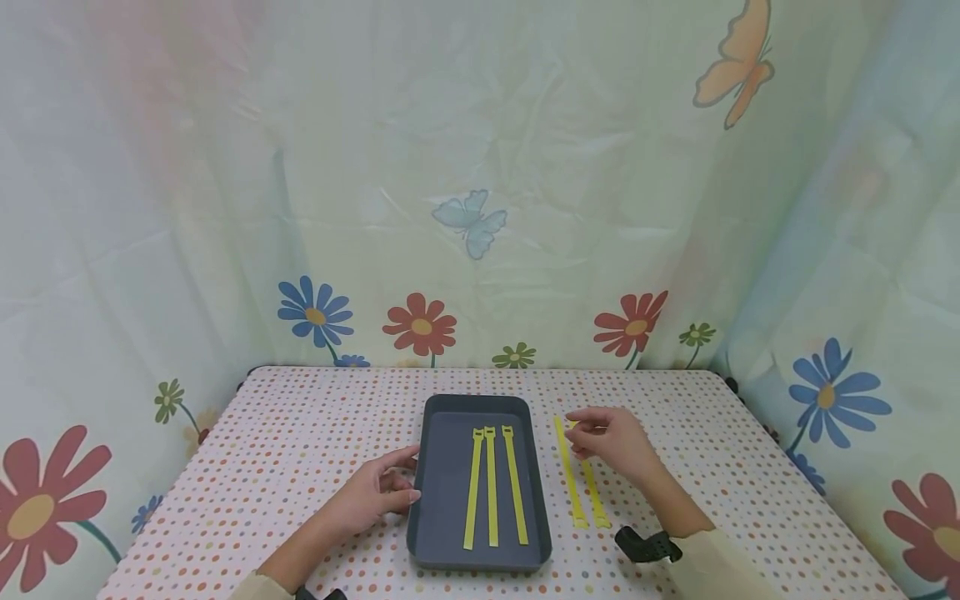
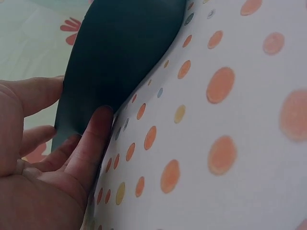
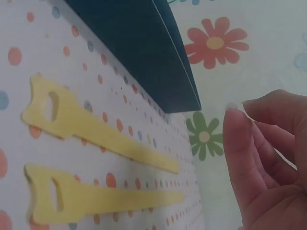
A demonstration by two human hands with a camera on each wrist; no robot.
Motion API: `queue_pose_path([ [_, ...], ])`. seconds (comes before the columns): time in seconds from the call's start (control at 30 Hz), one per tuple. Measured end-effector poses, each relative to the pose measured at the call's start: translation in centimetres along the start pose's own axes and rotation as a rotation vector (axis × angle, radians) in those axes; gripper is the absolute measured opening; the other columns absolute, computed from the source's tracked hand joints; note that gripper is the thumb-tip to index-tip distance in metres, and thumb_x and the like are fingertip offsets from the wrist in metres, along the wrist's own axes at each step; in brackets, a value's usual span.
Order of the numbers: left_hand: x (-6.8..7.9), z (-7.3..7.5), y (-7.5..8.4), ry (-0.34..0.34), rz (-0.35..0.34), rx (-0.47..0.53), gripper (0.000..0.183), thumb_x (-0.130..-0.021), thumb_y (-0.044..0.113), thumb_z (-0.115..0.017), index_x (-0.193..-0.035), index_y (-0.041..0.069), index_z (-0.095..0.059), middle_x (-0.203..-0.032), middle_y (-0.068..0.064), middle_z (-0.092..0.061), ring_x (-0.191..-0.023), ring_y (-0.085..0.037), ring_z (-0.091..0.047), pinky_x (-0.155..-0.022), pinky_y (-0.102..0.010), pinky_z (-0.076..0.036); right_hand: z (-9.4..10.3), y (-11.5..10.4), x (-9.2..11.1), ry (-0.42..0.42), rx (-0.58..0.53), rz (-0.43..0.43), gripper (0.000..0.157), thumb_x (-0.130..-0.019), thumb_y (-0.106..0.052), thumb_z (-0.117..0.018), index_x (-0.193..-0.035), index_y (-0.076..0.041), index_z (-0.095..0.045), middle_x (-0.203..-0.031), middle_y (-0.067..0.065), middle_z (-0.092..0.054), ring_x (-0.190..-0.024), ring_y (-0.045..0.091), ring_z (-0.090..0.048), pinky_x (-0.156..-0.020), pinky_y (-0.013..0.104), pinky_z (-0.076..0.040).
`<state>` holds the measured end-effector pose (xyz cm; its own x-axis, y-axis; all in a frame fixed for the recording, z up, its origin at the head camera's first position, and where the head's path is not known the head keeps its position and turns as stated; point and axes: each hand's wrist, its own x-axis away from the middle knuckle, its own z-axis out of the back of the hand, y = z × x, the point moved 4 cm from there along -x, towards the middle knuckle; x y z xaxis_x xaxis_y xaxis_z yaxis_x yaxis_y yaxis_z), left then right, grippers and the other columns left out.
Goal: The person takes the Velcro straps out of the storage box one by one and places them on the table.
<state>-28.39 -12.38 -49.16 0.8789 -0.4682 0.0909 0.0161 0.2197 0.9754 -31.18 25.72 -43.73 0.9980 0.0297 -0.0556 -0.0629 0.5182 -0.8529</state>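
Had left hand (image 1: 371, 492) at dark tray (image 1: 446, 492), touching its left wall with loosely bent fingers (image 2: 41, 96), gripping nothing. Had two yellow straps (image 1: 568, 471) on dotted table (image 1: 322, 433) right of tray, with slotted heads nearest. Had three more straps (image 1: 492, 487) inside tray, with heads farthest. Held right hand (image 1: 611, 442) near far ends of outside pair, with thumb and index nearly meeting, pinching nothing visible. Had floral curtain (image 1: 600, 200) behind table.

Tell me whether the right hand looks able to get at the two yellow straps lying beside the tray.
Likely yes: the right hand is close by and seems to hold nothing; the two yellow straps lie uncovered on the dotted tabletop, and the tray stands beside them, not in between.
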Motion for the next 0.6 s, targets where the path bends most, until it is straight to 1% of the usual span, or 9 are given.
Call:
queue_pose_path([
  [0.17, 0.0, 0.0, 0.0, 0.006, 0.004, -0.006, 0.074, -0.096, 0.017, -0.073, -0.158, 0.004, -0.035, -0.143, -0.02, -0.052, -0.099, -0.019, -0.068, -0.078, -0.029, -0.058, -0.7, -0.9, -0.5, -0.021, -0.012, 0.026, 0.034, -0.092, -0.01, -0.076, -0.123, 0.003, -0.07, -0.092, 0.016, -0.074, -0.072, 0.019, -0.072, -0.069, 0.034, -0.063],
  [0.37, 0.1, 0.0, 0.0, 0.001, 0.001, -0.012, 0.073, -0.097, 0.017, -0.072, -0.158, 0.003, -0.035, -0.143, -0.02, -0.053, -0.098, -0.019, -0.068, -0.076, -0.028, -0.057, -1.6, -1.6, -0.7, -0.052, -0.018, 0.048, 0.034, -0.091, -0.012, -0.078, -0.121, 0.001, -0.072, -0.089, 0.008, -0.073, -0.072, 0.019, -0.073, -0.069, 0.034, -0.063],
  [0.5, 0.0, 0.0, 0.1, 0.001, -0.001, -0.017, 0.073, -0.097, 0.016, -0.071, -0.159, 0.004, -0.035, -0.143, -0.02, -0.053, -0.097, -0.019, -0.067, -0.074, -0.027, -0.056, -2.2, -1.9, -0.9, -0.091, -0.029, 0.089, 0.035, -0.091, -0.011, -0.078, -0.122, 0.004, -0.071, -0.09, 0.01, -0.074, -0.072, 0.019, -0.072, -0.07, 0.037, -0.063],
  [0.6, 0.1, -0.1, 0.1, 0.001, -0.002, -0.016, 0.072, -0.097, 0.015, -0.071, -0.159, 0.003, -0.035, -0.143, -0.02, -0.053, -0.097, -0.019, -0.067, -0.073, -0.027, -0.055, -2.6, -2.1, -1.0, -0.105, -0.033, 0.11, 0.034, -0.091, -0.011, -0.078, -0.122, 0.003, -0.071, -0.09, 0.009, -0.075, -0.072, 0.02, -0.072, -0.071, 0.038, -0.063],
])
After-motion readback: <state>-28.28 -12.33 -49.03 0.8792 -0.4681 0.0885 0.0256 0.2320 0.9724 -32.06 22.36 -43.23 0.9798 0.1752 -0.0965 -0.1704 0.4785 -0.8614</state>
